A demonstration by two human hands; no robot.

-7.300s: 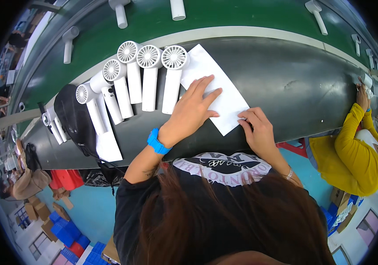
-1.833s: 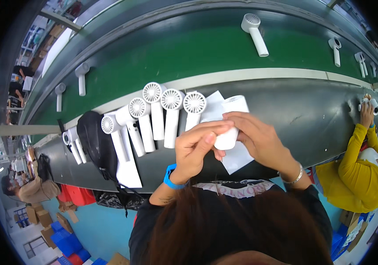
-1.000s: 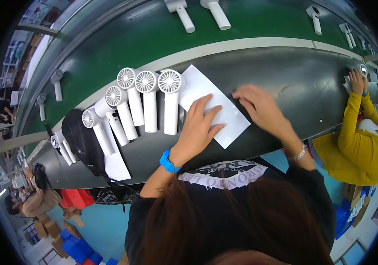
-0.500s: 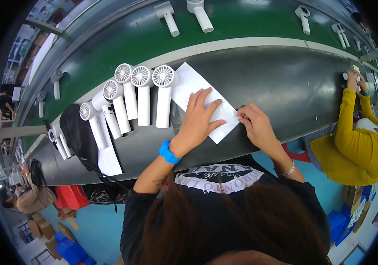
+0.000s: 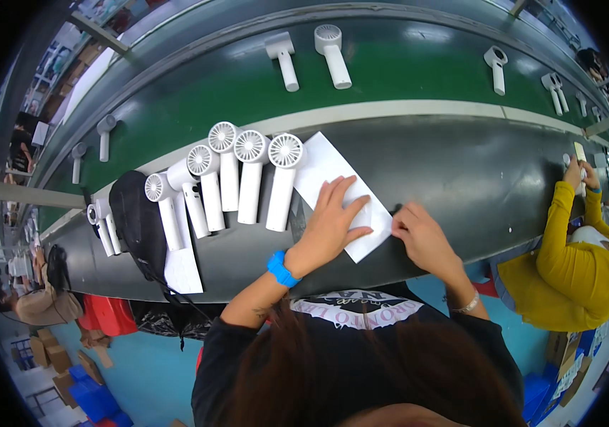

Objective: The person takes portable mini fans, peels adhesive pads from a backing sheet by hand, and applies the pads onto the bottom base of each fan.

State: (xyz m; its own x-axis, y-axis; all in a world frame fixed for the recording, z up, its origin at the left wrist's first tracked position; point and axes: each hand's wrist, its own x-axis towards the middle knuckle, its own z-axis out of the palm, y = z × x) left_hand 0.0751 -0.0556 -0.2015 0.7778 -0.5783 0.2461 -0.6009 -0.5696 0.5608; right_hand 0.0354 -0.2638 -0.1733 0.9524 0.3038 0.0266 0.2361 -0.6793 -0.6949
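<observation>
A white sheet (image 5: 318, 161) lies slantwise on the dark bench, just right of a group of white handheld fans (image 5: 250, 185). My left hand (image 5: 326, 229), with a blue band at its wrist, rests on the sheet with its fingers stretched out. At the sheet's right edge, the thumb and fingers of my right hand (image 5: 420, 238) pinch together on the paper. Whether a small label or film sits in that pinch is too small to make out. The nearest fan (image 5: 281, 188) lies with its round grille beside the sheet's far end.
Beyond the bench runs a green conveyor belt (image 5: 418, 71) carrying several more fans. To the left, a black bag (image 5: 137, 220) lies by the fans, next to another white sheet (image 5: 185, 267). A co-worker in yellow sleeves (image 5: 557, 285) works at the bench's right end.
The whole view has shifted, so bench and fans appear lower. My left hand stays flat on the sheet, and my right hand still pinches at its right edge.
</observation>
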